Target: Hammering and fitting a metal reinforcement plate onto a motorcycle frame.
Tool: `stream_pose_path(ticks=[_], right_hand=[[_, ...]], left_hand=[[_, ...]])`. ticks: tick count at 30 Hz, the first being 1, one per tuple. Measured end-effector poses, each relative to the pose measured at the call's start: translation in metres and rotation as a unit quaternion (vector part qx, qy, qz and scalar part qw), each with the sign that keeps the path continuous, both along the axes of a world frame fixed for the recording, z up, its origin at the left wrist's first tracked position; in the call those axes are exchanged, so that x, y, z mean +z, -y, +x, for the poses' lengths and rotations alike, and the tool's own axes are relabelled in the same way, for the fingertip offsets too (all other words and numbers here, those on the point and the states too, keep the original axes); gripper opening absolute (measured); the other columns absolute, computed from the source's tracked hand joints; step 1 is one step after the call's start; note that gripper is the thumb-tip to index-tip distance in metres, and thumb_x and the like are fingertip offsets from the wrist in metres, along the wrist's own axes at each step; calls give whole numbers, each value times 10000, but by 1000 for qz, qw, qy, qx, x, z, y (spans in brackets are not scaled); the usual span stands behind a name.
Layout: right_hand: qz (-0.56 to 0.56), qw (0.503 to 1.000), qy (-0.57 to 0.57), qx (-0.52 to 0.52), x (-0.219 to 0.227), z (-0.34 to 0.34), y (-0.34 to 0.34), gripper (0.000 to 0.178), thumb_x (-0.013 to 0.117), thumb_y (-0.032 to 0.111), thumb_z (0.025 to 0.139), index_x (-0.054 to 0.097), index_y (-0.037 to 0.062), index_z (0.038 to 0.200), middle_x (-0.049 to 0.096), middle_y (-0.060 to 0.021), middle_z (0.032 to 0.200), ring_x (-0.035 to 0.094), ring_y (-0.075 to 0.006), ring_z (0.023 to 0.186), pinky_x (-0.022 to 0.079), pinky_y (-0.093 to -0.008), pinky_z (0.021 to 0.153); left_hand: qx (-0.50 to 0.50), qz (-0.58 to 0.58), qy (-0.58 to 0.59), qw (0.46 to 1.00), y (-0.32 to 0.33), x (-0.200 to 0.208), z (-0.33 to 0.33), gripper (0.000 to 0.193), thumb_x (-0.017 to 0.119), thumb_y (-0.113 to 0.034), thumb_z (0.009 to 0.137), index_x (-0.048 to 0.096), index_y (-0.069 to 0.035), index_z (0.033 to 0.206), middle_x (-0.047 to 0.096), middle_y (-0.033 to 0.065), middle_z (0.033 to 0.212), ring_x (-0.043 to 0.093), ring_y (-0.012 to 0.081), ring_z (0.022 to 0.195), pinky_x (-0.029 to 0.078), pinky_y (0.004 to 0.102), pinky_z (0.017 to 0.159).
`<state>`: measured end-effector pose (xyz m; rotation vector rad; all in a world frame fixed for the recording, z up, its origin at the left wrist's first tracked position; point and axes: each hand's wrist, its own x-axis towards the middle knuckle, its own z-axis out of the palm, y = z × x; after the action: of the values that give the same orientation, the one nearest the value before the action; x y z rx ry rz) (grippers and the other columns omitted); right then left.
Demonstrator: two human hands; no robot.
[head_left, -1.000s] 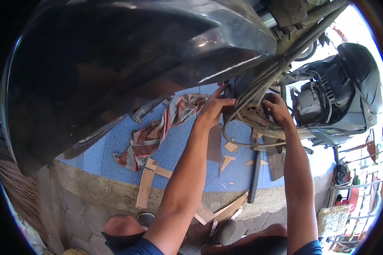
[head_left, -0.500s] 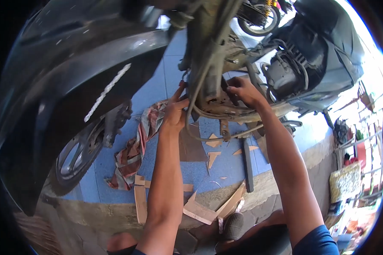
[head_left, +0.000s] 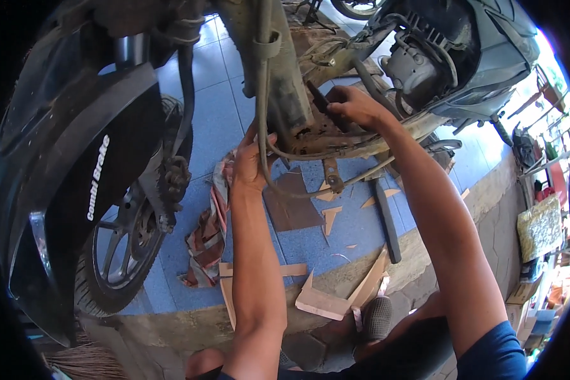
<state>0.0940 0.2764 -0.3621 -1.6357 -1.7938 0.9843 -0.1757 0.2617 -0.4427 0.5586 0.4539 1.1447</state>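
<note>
A stripped scooter frame (head_left: 294, 95) with a thick, rusty down tube stands before me, its lower joint holed by rust. My right hand (head_left: 356, 109) is closed round a slim dark bar (head_left: 316, 96), whose far end points at the tube's right side; its exact kind is unclear. On the tube's left, my left hand (head_left: 249, 166) grips the lower frame, thumb toward it and the other fingers partly hidden behind the metal and cable. A looped cable (head_left: 264, 126) passes in front of that hand. Below hangs a small drilled bracket (head_left: 332, 177).
The front wheel (head_left: 123, 253) and black fairing (head_left: 76, 190) stand left, the engine (head_left: 418, 66) at upper right. On blue tiles lie a striped rag (head_left: 204, 240), brown sheet (head_left: 291, 201), cardboard scraps (head_left: 323, 297) and a long dark bar (head_left: 386, 221). The step's concrete edge (head_left: 171, 323) is near.
My view has shifted, bringing more of the front wheel and fairing into sight. Both hands stay at the frame; the dark bar in my right hand now leans more toward the upper left.
</note>
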Motion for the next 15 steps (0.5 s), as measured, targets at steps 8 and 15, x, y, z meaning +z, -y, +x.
stream_pose_path(ticks=[8, 15], right_hand=[[-22, 1000, 5, -15, 3, -6, -3, 351, 628, 196, 848, 616, 0, 1139, 659, -106, 989, 633, -188, 858, 525, -332, 761], [20, 1000, 8, -5, 0, 14, -2, 321, 636, 171, 862, 641, -28, 1114, 694, -126, 987, 657, -195, 891, 545, -328, 748]], left_hand=[[56, -6, -50, 997, 2, -37, -34, 736, 605, 13, 758, 368, -4, 1455, 645, 95, 1040, 627, 186, 876, 502, 322, 779], [119, -70, -295, 945, 52, -69, -54, 769, 617, 8, 697, 416, -30, 1438, 568, 89, 1225, 565, 217, 1005, 433, 306, 891]])
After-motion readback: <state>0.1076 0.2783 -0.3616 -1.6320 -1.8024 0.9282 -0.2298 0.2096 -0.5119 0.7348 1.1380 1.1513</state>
